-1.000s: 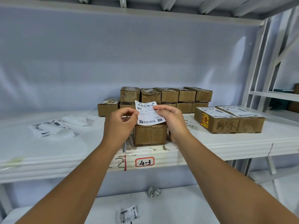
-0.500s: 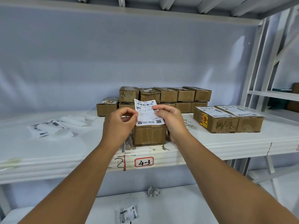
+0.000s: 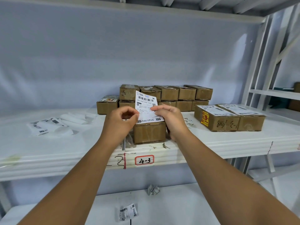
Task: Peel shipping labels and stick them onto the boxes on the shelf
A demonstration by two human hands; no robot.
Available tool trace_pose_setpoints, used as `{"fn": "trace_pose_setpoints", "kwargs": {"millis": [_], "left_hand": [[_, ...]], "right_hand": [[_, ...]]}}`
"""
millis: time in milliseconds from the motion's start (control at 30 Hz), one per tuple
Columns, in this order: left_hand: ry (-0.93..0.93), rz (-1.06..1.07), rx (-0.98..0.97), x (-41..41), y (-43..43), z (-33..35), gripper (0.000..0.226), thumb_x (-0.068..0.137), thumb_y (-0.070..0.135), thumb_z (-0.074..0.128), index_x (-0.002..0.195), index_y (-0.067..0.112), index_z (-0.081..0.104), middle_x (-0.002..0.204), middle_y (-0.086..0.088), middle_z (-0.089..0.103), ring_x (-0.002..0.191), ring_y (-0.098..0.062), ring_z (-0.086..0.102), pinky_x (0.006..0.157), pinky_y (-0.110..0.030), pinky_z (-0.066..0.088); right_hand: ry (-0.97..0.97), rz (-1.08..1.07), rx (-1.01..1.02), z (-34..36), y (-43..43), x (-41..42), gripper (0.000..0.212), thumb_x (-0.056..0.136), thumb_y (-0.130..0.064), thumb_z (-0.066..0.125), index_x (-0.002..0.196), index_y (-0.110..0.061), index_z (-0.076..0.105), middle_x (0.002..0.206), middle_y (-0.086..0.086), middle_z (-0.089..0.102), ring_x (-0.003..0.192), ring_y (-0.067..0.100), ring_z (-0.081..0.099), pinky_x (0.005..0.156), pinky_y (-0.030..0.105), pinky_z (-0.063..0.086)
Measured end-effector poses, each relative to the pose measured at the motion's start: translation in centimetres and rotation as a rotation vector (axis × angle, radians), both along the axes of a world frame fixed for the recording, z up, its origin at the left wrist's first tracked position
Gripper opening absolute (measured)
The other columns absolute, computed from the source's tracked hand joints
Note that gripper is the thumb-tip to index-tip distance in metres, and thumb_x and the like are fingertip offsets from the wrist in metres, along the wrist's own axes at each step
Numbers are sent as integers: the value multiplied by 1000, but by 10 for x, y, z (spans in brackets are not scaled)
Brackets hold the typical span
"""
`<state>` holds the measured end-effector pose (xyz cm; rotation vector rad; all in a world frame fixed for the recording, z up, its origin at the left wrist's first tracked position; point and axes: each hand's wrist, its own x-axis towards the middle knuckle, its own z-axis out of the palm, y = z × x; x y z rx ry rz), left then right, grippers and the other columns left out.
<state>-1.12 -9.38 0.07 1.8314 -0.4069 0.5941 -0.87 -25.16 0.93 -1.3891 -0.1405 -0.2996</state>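
Note:
A white shipping label [image 3: 146,101] with barcodes stands upright between my hands. My left hand [image 3: 121,121] pinches its left edge and my right hand [image 3: 168,118] pinches its right side. Both hover just above a small brown cardboard box [image 3: 149,133] at the front edge of the white shelf [image 3: 211,143]. Behind it sits a stack of several similar brown boxes [image 3: 177,95]. To the right lie two boxes [image 3: 227,119] with labels on their tops.
Loose labels and white backing strips [image 3: 53,125] lie on the shelf's left part. A tag marked 4-3 [image 3: 144,160] is on the shelf's front edge. On the lower shelf lie a crumpled paper ball [image 3: 153,190] and a stray label [image 3: 127,211]. White rack posts stand at right.
The label has tilted up from slanted to nearly upright, its top rising in front of the box stack. Both hands kept their pinch and barely shifted.

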Motion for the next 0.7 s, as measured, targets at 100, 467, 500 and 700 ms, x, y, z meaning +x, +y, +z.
{"fn": "trace_pose_setpoints", "kwargs": {"millis": [100, 467, 500, 700], "left_hand": [[12, 0, -33, -1, -1, 1, 17, 87, 16, 64, 76, 30, 66, 88, 12, 68, 83, -4, 63, 71, -17, 49], [10, -1, 6, 0, -1, 0, 16, 86, 16, 65, 77, 30, 66, 89, 11, 68, 81, -3, 62, 67, -13, 44], [12, -3, 11, 1, -1, 0, 15, 86, 15, 65, 78, 29, 66, 89, 11, 68, 81, -3, 61, 66, -13, 43], [9, -30, 46, 3, -1, -2, 11, 87, 16, 63, 82, 24, 68, 96, 9, 66, 89, -2, 60, 69, -11, 43]], "right_hand": [[10, 5, 5, 0, 0, 0, 23, 86, 4, 54, 84, -10, 72, 108, 12, 68, 94, 26, 67, 57, 23, 54], [22, 26, -11, 1, 0, -3, 23, 86, 7, 52, 86, -8, 70, 110, 11, 66, 87, 22, 66, 52, 21, 52], [27, 28, -18, 0, 0, -2, 24, 86, 7, 52, 85, -8, 70, 110, 11, 66, 87, 21, 66, 52, 21, 52], [-3, 27, -103, -3, -1, 2, 27, 86, 7, 49, 83, -9, 71, 97, -3, 66, 87, 16, 65, 61, 23, 54]]}}
